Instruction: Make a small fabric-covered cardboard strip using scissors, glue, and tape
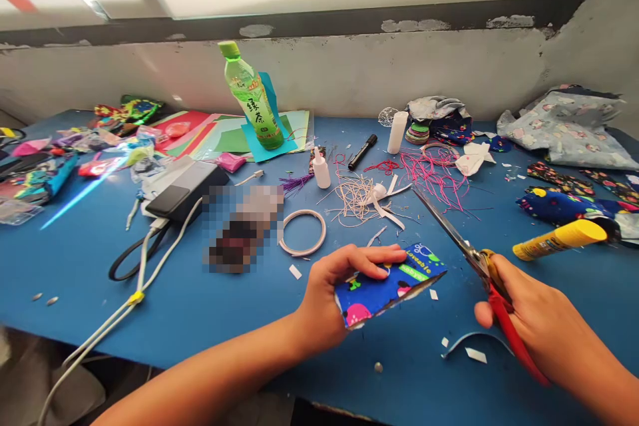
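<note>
My left hand (332,289) grips a blue printed piece of fabric (394,283) with coloured pictures and lettering. Its fingers lie over the upper face, and a rough dark-and-white edge shows along the lower side. In my right hand (529,319) is a pair of scissors (469,253) with red and yellow-brown handles. The long metal blades point up and left, apart from the fabric, and look close together. A yellow glue stick (559,239) lies just beyond my right hand. Below the scissors, a thin curved strip (474,336) rests among white paper scraps (476,355).
Behind my hands lie tangled white cords (357,196), pink cords (439,173), a white squeeze bottle (321,170) and a black marker (363,152). A green tea bottle (254,103) stands farther back. A dark box (187,193) with cables sits left. Folded fabrics (564,123) are at right.
</note>
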Available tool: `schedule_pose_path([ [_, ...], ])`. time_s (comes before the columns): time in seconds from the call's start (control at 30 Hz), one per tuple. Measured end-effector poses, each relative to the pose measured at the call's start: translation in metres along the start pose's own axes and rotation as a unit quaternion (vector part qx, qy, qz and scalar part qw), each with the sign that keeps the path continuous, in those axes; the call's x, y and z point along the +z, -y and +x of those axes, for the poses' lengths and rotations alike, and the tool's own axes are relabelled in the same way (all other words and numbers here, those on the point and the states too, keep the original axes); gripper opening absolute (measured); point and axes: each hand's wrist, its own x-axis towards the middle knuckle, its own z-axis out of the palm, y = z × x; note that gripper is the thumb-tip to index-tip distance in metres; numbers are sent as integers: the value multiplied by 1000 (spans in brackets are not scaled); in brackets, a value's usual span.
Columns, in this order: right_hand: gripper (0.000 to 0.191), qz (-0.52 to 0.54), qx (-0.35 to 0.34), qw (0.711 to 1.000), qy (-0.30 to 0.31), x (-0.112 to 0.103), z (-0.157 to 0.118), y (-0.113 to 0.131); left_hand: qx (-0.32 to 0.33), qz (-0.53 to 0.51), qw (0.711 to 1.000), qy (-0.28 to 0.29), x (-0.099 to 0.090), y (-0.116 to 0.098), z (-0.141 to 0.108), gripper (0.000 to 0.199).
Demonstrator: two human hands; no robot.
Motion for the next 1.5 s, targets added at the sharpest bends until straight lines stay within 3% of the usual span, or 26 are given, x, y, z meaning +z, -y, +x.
schedule_pose_path([
  [0.2, 24, -2, 5, 1000, 7, 0, 2, 0, 61, 42, 997, 14, -2, 3, 0, 22],
  [0.33, 25, -7, 8, 1000, 11, 1, 2, 0, 73, 89, 993, -39, -3, 6, -2, 27],
  [0.47, 23, -2, 4, 1000, 11, 1, 2, 0, 32, 79, 992, -93, 0, 2, 0, 21],
  [0.6, 21, 2, 0, 1000, 18, 0, 1, 1, -95, 4, 991, -89, 5, -5, 3, 10],
  [0.73, 17, 1, -14, 1000, 14, 4, -2, -4, -175, -1, 979, -101, 3, -4, 1, 26],
  [0.97, 19, 5, 2, 1000, 27, 3, -3, -5, -178, -28, 976, -120, 2, -1, 4, 22],
  [1.3, 19, 10, -11, 1000, 4, 6, -3, -6, -190, -108, 967, -130, 3, -2, 13, 51],
  [1.5, 19, 9, 2, 1000, 27, -2, -1, 3, -163, -82, 971, -157, 0, 0, 14, 24],
])
